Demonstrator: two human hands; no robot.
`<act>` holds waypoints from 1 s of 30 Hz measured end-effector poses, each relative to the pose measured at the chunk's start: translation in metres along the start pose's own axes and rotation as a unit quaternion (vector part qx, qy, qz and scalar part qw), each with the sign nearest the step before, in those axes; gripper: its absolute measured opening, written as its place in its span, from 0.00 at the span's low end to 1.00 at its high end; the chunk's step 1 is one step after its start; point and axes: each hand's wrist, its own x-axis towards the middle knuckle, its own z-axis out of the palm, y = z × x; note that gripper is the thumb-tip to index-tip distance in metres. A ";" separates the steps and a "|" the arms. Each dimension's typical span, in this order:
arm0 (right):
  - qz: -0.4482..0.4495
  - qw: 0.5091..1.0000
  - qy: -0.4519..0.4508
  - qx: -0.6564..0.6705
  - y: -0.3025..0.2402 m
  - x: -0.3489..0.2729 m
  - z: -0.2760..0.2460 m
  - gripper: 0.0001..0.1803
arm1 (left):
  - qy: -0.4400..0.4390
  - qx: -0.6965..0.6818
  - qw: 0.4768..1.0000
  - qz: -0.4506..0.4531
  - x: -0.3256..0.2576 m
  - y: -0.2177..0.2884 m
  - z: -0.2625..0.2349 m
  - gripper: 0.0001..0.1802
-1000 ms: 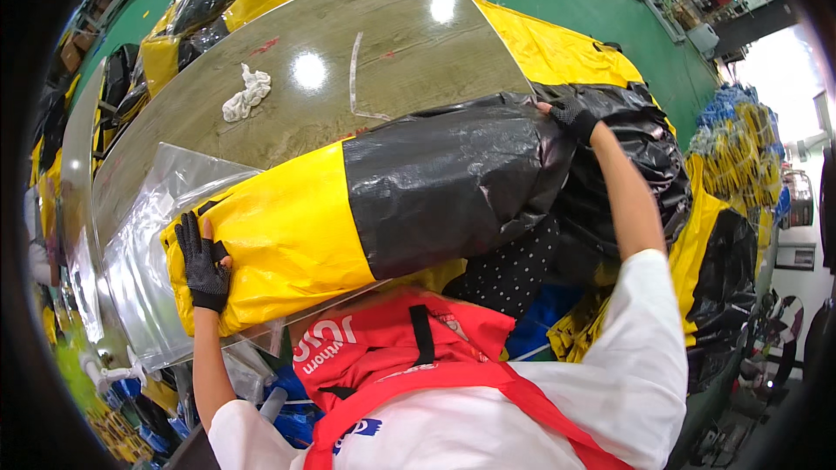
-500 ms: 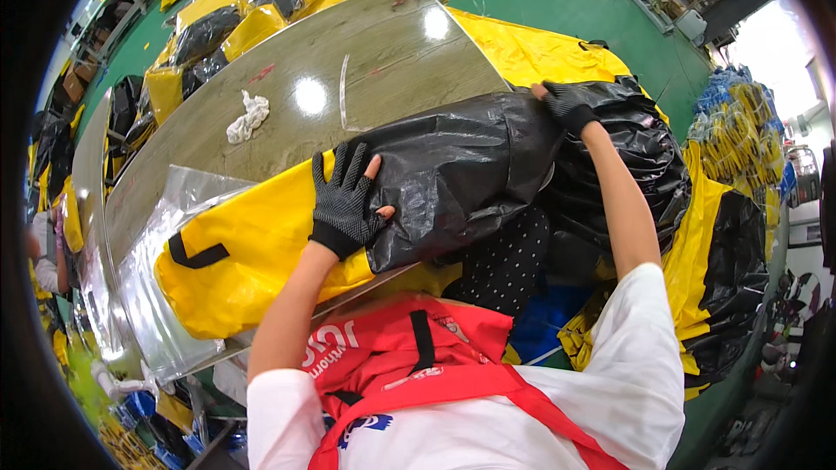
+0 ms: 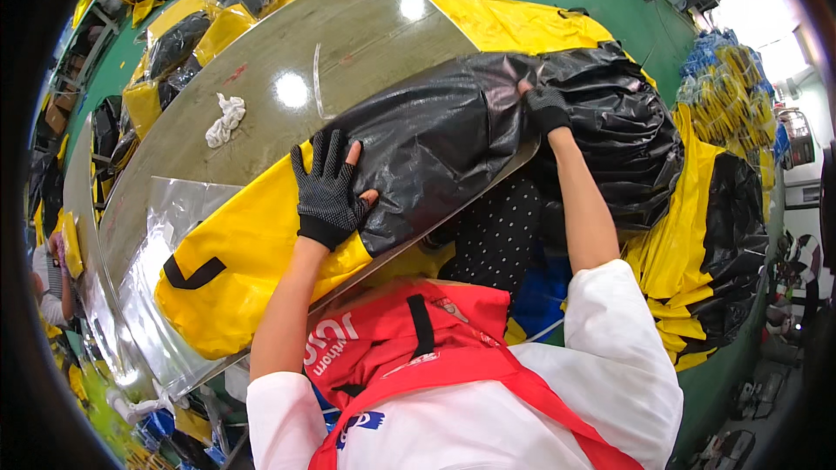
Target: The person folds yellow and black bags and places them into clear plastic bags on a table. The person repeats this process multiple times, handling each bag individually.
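A long yellow-and-black bag of shiny coated fabric [image 3: 252, 218] lies across the worktable [image 3: 261, 113], with a black strap piece on its yellow end. My left hand [image 3: 331, 187], in a black dotted glove with bare thumb and fingertip, rests flat on it where yellow meets black, fingers spread. Toward the table's right edge, my right hand [image 3: 547, 106], gloved the same way, is closed on the black fabric, which creases toward its fingertips. Some of its fingers are hidden. Beyond that hand, bunched black fabric [image 3: 610, 139] hangs past the edge; whether it is the same piece I cannot tell.
Clear plastic sheeting [image 3: 165, 244] lies under the bag's yellow end. A crumpled white scrap [image 3: 226, 120] sits on the table. Wrapped yellow-and-black bundles [image 3: 213, 22] are piled along the far side. More yellow fabric [image 3: 522, 22] and a bundle stack [image 3: 727, 91] stand to the right.
My right hand has come nearer and a little left, its fingers now curled on the black fabric. The black part lies flatter, and the table edge beneath it shows. My left hand stays spread on the bag.
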 end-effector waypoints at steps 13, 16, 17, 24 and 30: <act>-0.385 0.913 0.077 -0.106 -0.098 -0.073 0.025 0.24 | 0.083 -0.037 0.993 -0.079 0.048 0.036 -0.009 0.34; -0.172 0.873 0.202 0.408 -0.049 -0.066 0.035 0.20 | 0.111 -0.008 0.993 -0.031 0.052 0.030 0.006 0.38; -0.093 0.839 0.144 0.516 -0.038 -0.063 0.043 0.19 | 0.114 -0.018 0.993 -0.031 0.051 0.033 0.006 0.37; -0.241 0.941 0.017 0.237 -0.155 -0.163 0.016 0.17 | 0.052 -0.226 0.970 -0.078 0.042 0.019 0.027 0.32; -0.551 0.827 0.022 0.112 -0.202 -0.202 0.058 0.14 | 0.031 -0.762 0.643 -0.076 -0.032 -0.038 0.000 0.20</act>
